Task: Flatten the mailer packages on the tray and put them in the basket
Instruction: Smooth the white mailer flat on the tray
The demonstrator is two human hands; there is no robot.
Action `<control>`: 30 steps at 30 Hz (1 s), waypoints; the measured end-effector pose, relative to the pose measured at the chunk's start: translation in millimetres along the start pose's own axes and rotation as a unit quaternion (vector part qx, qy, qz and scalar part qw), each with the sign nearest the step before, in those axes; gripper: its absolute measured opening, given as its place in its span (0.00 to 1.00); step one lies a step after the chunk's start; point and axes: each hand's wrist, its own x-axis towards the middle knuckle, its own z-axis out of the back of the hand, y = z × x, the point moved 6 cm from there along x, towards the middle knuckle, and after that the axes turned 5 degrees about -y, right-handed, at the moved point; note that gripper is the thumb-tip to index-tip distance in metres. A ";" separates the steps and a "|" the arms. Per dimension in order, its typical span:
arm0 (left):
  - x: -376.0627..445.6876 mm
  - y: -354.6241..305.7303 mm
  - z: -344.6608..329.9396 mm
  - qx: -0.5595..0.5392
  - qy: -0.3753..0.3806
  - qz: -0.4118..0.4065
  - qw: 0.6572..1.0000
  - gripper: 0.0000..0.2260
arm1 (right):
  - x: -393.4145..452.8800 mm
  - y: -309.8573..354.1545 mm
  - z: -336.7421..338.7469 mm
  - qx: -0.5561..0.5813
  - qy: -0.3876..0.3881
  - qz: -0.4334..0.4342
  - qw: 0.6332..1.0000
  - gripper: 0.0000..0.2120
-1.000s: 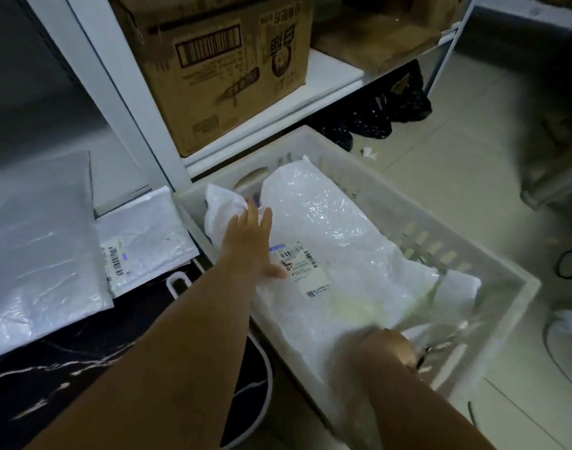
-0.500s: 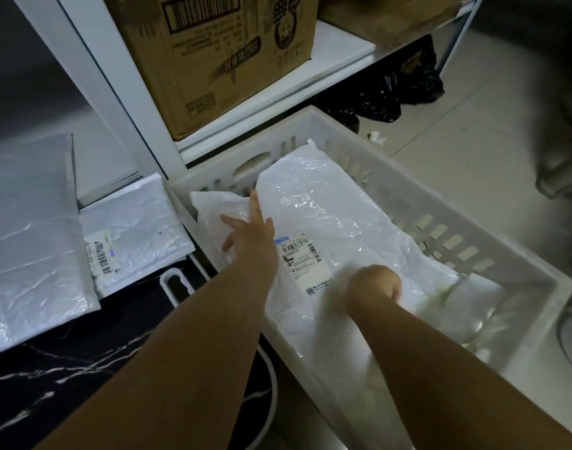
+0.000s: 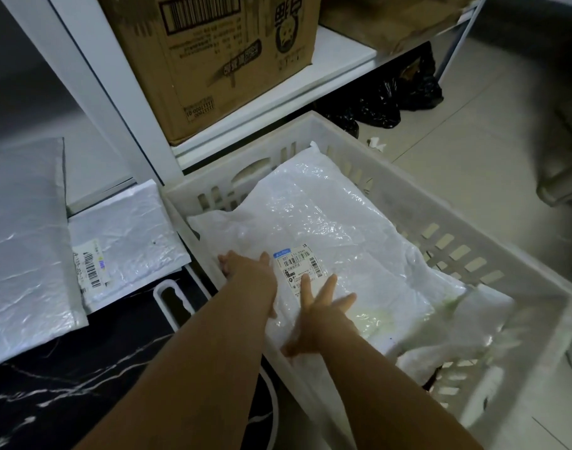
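Both hands lie flat on the white mailer (image 3: 327, 222) in the basket (image 3: 521, 287). The right hand (image 3: 320, 316) has fingers spread straight, tips at the shipping label (image 3: 299, 267). The left hand (image 3: 249, 271) presses just left of it, fingers extended toward the mailer's near-left edge.

The bubble mailer (image 3: 330, 228) in the basket is glossy, crinkled white plastic with a matt paper label (image 3: 299, 266). The slotted basket (image 3: 518, 274) is matt white plastic; the box (image 3: 219, 60) is brown cardboard.
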 end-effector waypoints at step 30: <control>-74.3 7.3 58.6 -0.096 -0.312 -0.109 0.939 0.13 | -17.3 -0.6 66.4 0.033 -0.116 0.026 0.992 0.25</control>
